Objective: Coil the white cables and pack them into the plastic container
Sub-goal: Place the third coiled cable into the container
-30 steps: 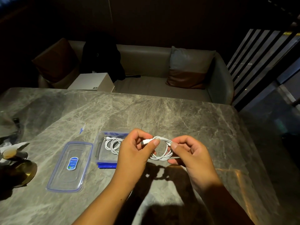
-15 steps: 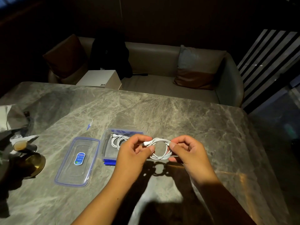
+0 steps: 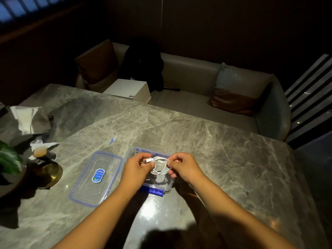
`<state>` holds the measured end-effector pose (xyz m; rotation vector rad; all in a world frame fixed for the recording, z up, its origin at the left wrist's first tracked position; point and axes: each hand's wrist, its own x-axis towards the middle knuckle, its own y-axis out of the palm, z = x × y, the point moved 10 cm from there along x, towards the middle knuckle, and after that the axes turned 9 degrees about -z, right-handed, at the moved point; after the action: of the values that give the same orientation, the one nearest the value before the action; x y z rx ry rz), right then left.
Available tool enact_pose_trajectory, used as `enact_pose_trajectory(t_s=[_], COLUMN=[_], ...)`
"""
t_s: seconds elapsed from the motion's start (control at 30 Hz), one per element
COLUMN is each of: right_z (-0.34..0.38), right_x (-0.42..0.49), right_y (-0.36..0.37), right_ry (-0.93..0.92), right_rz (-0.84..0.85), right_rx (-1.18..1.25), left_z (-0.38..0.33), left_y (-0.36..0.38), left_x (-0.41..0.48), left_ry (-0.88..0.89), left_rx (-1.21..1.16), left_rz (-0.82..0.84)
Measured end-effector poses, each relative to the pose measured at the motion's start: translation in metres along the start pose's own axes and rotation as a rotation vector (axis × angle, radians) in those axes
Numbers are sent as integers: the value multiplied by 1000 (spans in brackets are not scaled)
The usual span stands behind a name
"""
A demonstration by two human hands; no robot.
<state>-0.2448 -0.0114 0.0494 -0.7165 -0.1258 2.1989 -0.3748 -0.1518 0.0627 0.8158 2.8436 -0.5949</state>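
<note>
A coiled white cable [image 3: 159, 165] hangs between both hands, right above the open clear plastic container [image 3: 168, 186] with blue clips on the marble table. My left hand [image 3: 138, 168] pinches the coil's left side near a connector end. My right hand [image 3: 183, 166] pinches its right side. The hands and coil hide most of the container's inside, so an earlier-seen cable in it does not show now.
The container's clear lid [image 3: 96, 178] with a blue sticker lies flat just left of it. Further left stand a brass dish [image 3: 49, 174], a small cup [image 3: 40, 151], a plant [image 3: 9, 159] and crumpled paper [image 3: 27, 121]. A sofa [image 3: 197, 87] with a white box [image 3: 129, 91] lies beyond the table.
Both hands carried the coiled cable left and forward, from beside the container to directly over it. The view also shifted, showing more of the table's left side.
</note>
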Motion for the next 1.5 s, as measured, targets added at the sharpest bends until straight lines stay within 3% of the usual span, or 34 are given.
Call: enact_pose_trajectory(t_s=[0.23, 0.77, 1.27, 1.5], right_z=[-12, -17, -28, -27], right_x=[38, 72, 87, 89], right_y=[31, 88, 95, 97], right_ry=[-30, -307, -279, -290], right_rz=[5, 73, 142, 85], right_rx=[-254, -931, -986, -1041], left_z=[20, 93, 103, 105], left_y=[3, 31, 37, 37], left_x=[30, 63, 65, 67], left_ry=[108, -9, -16, -20], left_rx=[358, 695, 771, 836], left_rz=[14, 209, 254, 245])
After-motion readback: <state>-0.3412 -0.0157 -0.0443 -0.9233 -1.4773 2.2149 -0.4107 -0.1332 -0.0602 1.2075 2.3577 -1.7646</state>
